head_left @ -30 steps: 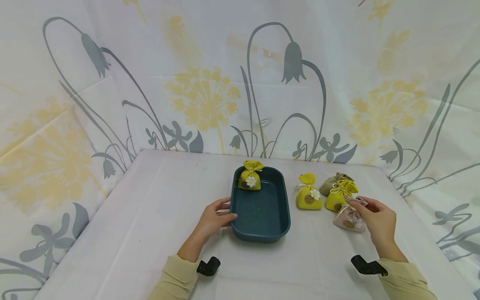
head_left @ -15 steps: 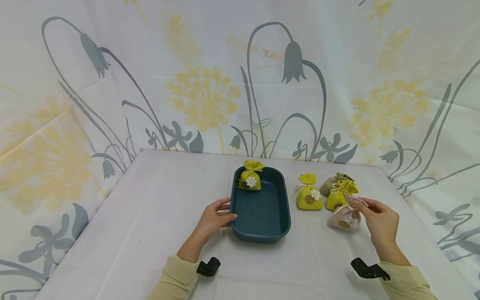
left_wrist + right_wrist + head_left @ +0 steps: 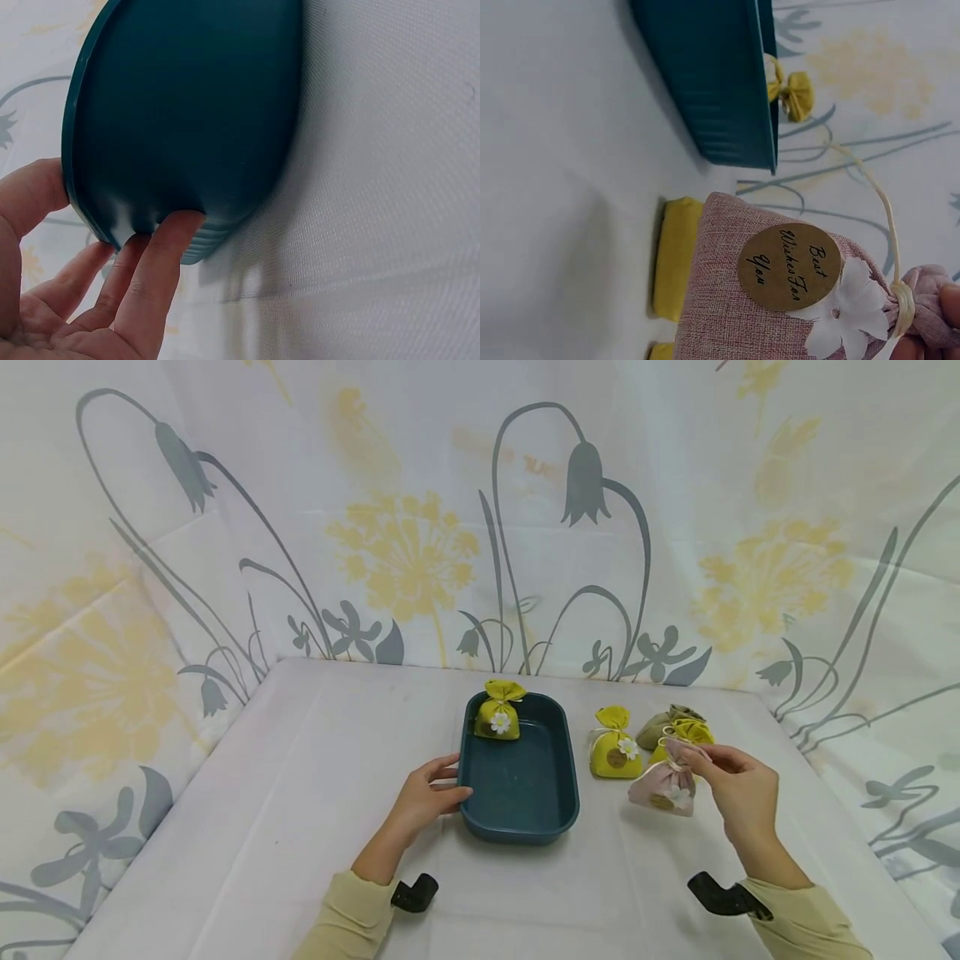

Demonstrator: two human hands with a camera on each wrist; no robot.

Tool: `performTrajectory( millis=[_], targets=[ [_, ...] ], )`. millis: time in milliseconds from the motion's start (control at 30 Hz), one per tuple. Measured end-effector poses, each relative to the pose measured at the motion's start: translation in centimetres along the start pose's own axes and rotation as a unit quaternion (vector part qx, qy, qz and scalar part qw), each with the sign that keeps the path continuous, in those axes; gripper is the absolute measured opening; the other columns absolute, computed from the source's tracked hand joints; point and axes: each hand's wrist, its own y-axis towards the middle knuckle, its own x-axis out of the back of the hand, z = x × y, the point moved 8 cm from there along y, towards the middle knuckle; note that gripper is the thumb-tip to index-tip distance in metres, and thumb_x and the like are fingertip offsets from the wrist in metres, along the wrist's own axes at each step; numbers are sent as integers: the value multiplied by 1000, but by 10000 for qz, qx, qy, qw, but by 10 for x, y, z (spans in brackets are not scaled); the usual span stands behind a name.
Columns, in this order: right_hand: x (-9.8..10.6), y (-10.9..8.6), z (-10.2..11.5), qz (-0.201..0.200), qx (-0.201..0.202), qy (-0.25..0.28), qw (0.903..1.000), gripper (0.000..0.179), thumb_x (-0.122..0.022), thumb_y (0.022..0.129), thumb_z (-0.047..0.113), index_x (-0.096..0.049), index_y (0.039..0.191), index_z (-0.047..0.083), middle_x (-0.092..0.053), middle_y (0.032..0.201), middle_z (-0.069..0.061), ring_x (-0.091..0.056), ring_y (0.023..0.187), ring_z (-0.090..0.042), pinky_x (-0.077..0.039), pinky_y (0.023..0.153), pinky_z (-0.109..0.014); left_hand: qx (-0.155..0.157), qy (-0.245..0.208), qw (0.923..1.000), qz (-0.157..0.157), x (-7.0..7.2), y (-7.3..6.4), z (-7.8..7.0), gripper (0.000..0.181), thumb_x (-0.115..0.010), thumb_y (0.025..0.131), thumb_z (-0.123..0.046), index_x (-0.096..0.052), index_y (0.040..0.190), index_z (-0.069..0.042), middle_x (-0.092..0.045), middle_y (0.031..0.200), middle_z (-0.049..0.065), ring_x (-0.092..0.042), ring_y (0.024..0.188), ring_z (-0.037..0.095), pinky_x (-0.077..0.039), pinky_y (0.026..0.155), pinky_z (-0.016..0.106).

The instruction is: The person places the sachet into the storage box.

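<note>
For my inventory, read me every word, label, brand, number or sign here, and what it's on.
"Best Wishes For You": round brown sticker on the pink pouch.
Small sticker on the yellow pouch beside the tray: too small to read.
Orange marks on the backdrop: too blurred.

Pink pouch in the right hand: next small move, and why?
I'd probably bring the pink pouch leftward over the teal tray: the right hand pinches its top, the left hand holds the tray's side, and only one yellow pouch sits inside.
</note>
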Motion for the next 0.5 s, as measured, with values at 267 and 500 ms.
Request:
performTrajectory(
  millis=[267, 500],
  targets=[
    [-18, -18, 44, 288, 38, -13, 9996, 14, -79, 75, 21, -73, 81, 10, -63, 68, 14, -57, 68, -3, -47, 55, -13, -12, 30, 10000, 6, 0, 0, 0, 60, -71, 82, -8, -45, 136, -3, -51, 123, 21, -58, 105, 31, -55, 74, 36],
    [-37, -16, 57, 553, 287, 458, 9970, 16, -78, 76, 17, -71, 83, 5, -64, 72, 9, -60, 65, -4, -48, 54, -13, -57, -3, 10000, 37, -1, 0, 0, 60, -71, 82, -7, -45, 136, -2, -50, 124, 22, -57, 106, 32, -55, 74, 36]
  ],
)
